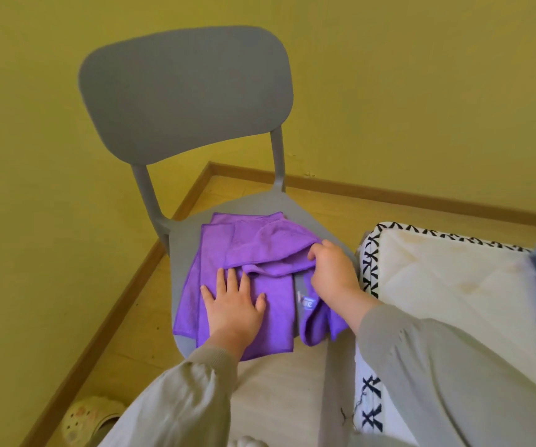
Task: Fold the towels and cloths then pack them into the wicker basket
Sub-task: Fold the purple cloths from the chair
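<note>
A purple cloth (260, 246) lies partly folded on the seat of a grey chair (182, 240). My left hand (232, 304) presses flat on the cloth's near left part, fingers spread. My right hand (332, 272) pinches a folded-over edge of the same cloth at its right side, fingers curled round the fabric. A blue label (308, 303) shows on the cloth below my right hand, and a loose end hangs off the seat's right front. No wicker basket is in view.
The chair's backrest (186, 91) rises toward a yellow wall. A mattress (453, 285) with a black-and-white patterned edge sits close on the right. A beige slipper (89, 417) lies on the wooden floor at the lower left.
</note>
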The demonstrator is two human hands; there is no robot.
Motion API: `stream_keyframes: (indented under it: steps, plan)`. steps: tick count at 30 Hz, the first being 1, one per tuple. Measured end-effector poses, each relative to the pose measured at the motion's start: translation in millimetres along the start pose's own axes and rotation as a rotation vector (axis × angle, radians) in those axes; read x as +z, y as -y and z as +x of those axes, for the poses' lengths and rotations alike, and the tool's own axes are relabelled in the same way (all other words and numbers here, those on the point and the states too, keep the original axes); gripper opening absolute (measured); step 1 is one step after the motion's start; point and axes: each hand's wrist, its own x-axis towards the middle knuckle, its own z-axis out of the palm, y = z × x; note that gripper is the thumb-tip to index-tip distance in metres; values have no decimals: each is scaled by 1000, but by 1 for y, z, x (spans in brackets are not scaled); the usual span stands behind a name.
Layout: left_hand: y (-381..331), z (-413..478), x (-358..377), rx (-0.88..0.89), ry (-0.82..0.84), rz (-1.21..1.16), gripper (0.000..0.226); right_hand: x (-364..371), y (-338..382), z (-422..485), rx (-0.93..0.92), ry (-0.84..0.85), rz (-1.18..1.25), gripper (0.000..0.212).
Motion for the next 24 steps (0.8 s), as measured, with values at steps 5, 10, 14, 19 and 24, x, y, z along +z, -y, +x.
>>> stream_keyframes:
  steps: [5,10,14,19,24]
  plan:
    - [-3,-5,-23,45,-191,-237,27,-34,8,-10,43,-111,393,40]
    - [-27,-28,-66,122,-360,-520,25,-93,27,-35,5,-190,605,45]
    - [-55,-56,-113,230,-301,-700,59,-144,45,-59,-93,-215,655,44]
    - [-94,-104,-175,234,-315,-913,15,-203,64,-98,-218,-205,683,49]
    - [-107,-148,-225,173,-381,-970,22,-256,72,-141,-293,-263,589,59]
